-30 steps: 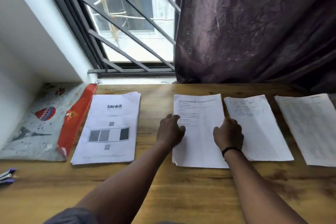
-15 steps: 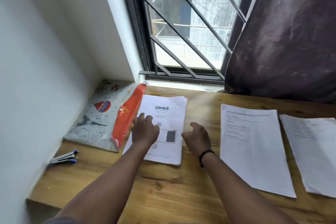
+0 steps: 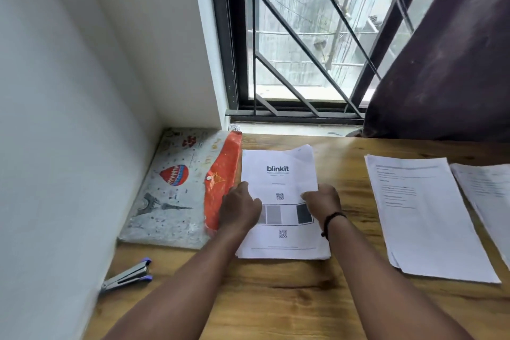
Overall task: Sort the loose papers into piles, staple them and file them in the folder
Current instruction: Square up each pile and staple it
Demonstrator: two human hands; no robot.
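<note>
While on table, blinkit pile [image 3: 278, 174] sits btwn both hands' fingers [image 3: 306, 196].

Folder [image 3: 176, 188] lies left of papers [image 3: 278, 174] (stapler [image 3: 128, 276] nearer), more piles [image 3: 422, 215] right.

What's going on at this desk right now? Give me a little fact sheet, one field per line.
surface: wooden desk by a barred window
left hand: on the left edge of the blinkit pile
right hand: grips that pile's right edge
folder: lies flat left of the pile, orange flap toward it
stapler: near left corner, untouched
other piles: second pile and third pile, to the right
</note>
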